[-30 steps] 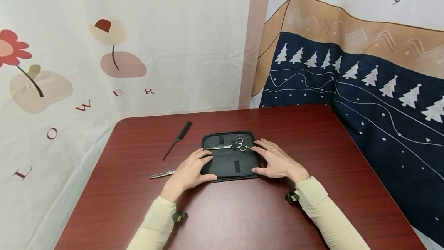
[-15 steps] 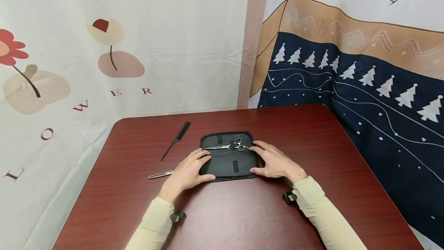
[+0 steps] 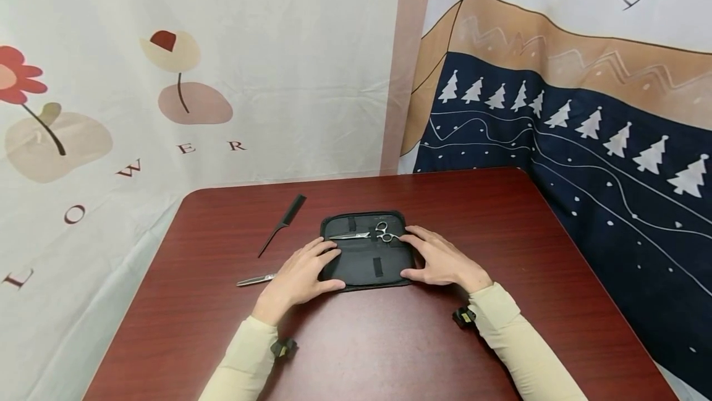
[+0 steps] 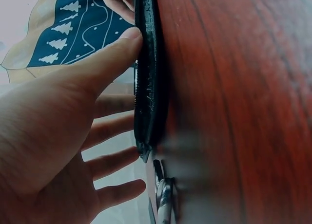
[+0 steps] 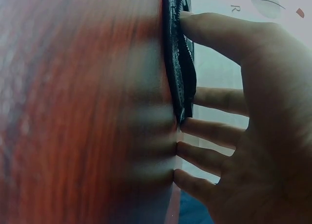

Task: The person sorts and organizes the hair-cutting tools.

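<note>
Toward the far side of the reddish-brown table (image 3: 384, 358), a black case (image 3: 356, 268) lies flat with its lined face up, rounded corners and a zip along its rim. Across its far half rest silver scissors (image 3: 356, 236), blades pointing left, finger rings near the right edge. Short black straps show on the lining.

The left hand (image 3: 297, 276) is spread along the case's left edge, its thumb extended to the near left corner; the left wrist view shows the thumb touching the rim and the fingers apart. The right hand (image 3: 442, 257) is likewise spread at the right edge, thumb by the near right corner, forefinger just beside the scissors' rings. Neither hand pinches anything.

Just left of the left hand lies a slim metal tool (image 3: 256, 280), its right end hidden behind that hand. Farther off, a black comb (image 3: 289, 216) slants on the wood, tail toward the person, well apart from the case.

A strip of wood separates the case from the table's far edge; wider stretches run toward the right edge and the person's side. Behind the far edge hangs a cream curtain (image 3: 306, 67); a navy cloth with white trees (image 3: 489, 129) hangs along the right.
</note>
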`<state>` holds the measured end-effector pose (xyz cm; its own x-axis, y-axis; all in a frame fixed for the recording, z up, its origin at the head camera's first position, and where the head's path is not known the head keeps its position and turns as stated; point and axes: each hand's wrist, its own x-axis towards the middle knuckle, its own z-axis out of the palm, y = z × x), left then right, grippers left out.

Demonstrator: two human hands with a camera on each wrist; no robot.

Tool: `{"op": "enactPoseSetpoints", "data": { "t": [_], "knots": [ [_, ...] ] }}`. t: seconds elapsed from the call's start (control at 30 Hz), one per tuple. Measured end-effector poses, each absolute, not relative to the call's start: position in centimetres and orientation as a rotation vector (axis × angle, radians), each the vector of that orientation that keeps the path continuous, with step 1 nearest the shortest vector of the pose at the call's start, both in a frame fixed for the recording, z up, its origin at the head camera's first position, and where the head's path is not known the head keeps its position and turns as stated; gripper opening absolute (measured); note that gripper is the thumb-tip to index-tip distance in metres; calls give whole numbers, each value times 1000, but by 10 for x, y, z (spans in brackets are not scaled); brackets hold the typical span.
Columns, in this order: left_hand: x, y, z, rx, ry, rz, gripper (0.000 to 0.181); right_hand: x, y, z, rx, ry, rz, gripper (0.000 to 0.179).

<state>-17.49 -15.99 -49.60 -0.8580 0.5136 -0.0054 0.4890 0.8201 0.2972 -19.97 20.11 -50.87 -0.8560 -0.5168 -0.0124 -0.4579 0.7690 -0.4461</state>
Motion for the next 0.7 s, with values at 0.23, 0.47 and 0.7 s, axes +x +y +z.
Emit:
{"op": "enactPoseSetpoints", "data": {
  "t": [0.23, 0.47, 0.7],
  "knots": [
    [-172, -164, -492, 847, 2938, 509, 79, -199, 201, -508, -764, 2817, -668, 78],
    [-168, -171, -491, 935, 3052, 621, 79, -200, 201, -510, -766, 2826, -660, 79],
    [-163, -182, -485, 940, 3088, 656, 83, -199, 201, -510, -771, 2835, -642, 79]
  ]
}}
